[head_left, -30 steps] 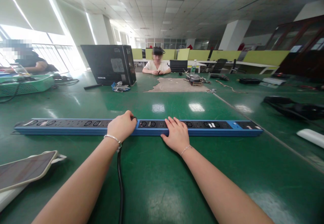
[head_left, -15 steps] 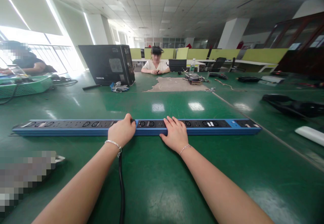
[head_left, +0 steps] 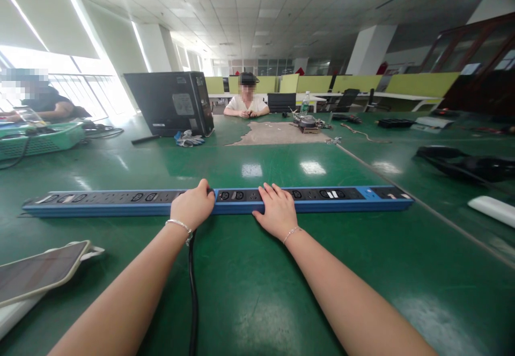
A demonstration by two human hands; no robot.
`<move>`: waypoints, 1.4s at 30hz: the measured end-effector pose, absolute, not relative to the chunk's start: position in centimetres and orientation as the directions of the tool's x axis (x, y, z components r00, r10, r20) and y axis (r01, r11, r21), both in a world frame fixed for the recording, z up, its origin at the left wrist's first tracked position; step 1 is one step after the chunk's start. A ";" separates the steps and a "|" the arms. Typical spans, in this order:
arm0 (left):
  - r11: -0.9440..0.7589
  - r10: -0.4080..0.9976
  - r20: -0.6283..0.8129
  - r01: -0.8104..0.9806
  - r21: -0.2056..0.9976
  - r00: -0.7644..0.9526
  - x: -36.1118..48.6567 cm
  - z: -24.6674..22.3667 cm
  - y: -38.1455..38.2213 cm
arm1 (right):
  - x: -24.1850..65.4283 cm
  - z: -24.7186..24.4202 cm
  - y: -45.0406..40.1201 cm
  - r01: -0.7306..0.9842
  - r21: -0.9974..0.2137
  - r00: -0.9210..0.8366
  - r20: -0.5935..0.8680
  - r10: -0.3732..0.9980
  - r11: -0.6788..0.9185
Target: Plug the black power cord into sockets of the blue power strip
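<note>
A long blue power strip (head_left: pixel 237 207) with black socket panels lies across the green table. My left hand (head_left: pixel 193 205) is closed near the strip's middle, its fingers curled round something dark at the sockets. From under that hand a black cable (head_left: pixel 193 291) runs down toward the near edge. My right hand (head_left: pixel 277 210) rests on the strip a little to the right, fingers spread over the sockets and thumb at the front side. What the left fingers grip is mostly hidden, though it joins the cable.
A phone (head_left: pixel 44 270) lies at the near left. Farther back are a green basket (head_left: pixel 60 137), a black computer case (head_left: pixel 169 104) and gloves (head_left: pixel 189 139). A person (head_left: pixel 247 101) sits across the table, another (head_left: pixel 48 98) at the left. A black object (head_left: pixel 462 164) lies right.
Both hands keep the same hold and place on the strip. The view has shifted very slightly, and the phone at the near left now shows clearly.
</note>
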State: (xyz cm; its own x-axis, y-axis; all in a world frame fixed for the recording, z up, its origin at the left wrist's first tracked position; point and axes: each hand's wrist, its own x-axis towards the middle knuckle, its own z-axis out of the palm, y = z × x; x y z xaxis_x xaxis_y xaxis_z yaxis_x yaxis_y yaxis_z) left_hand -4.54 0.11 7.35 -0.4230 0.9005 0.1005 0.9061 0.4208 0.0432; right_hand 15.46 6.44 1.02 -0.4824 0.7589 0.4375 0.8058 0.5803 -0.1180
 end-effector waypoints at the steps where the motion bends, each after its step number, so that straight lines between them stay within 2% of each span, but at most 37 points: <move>1: 0.422 0.899 0.105 0.906 0.039 -0.424 -4.5 7.3 0.0 | 15.5 1.0 6.4 0.806 -0.119 -0.482 0.438 0.759 0.580; 10: 0.354 0.935 -0.013 0.934 0.041 -0.354 -6.1 8.6 1.5 | 15.5 1.1 6.4 0.807 -0.118 -0.479 0.442 0.759 0.578; 19: 0.447 0.882 0.107 0.886 0.121 -0.460 -4.6 7.0 0.0 | 15.5 1.0 6.4 0.807 -0.122 -0.478 0.439 0.761 0.578; 26: 0.446 0.876 0.102 0.873 0.195 -0.471 -5.0 6.7 0.0 | 15.5 1.0 6.5 0.807 -0.109 -0.480 0.452 0.752 0.581; 42: 0.445 0.865 0.155 0.873 0.199 -0.476 -4.7 6.4 -0.2 | 15.5 1.0 6.5 0.803 -0.108 -0.486 0.450 0.750 0.585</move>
